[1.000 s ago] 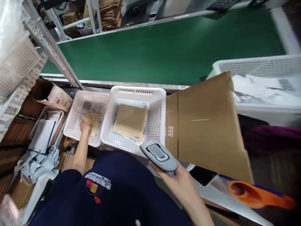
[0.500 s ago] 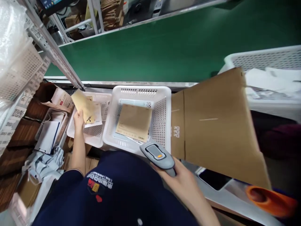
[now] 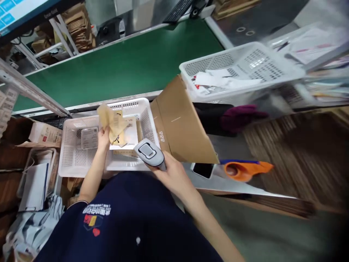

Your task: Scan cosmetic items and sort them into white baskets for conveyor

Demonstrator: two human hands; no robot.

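My left hand (image 3: 103, 139) is closed on a crinkled tan paper packet (image 3: 116, 125) with black marks. A white sheet (image 3: 131, 134) lies behind and under it. Both are over the right-hand white basket (image 3: 152, 125), partly covering a brown envelope (image 3: 139, 131) inside. In my right hand (image 3: 173, 171) is a grey barcode scanner (image 3: 150, 154), its head above that basket's front right corner. In the neighbouring white basket (image 3: 65, 145) to the left lies a small clear packet with printing (image 3: 89, 138).
A cardboard sheet (image 3: 182, 123) stands at the right of the baskets. Behind runs a green conveyor belt (image 3: 131, 65). A larger white basket (image 3: 234, 62) holds papers. A phone (image 3: 203, 170) and an orange object with a round opening (image 3: 248, 171) lie at right.
The view has swung right. My left hand has carried the tan packet and white sheet from the left basket to over the right one. The scanner stays in my right hand.
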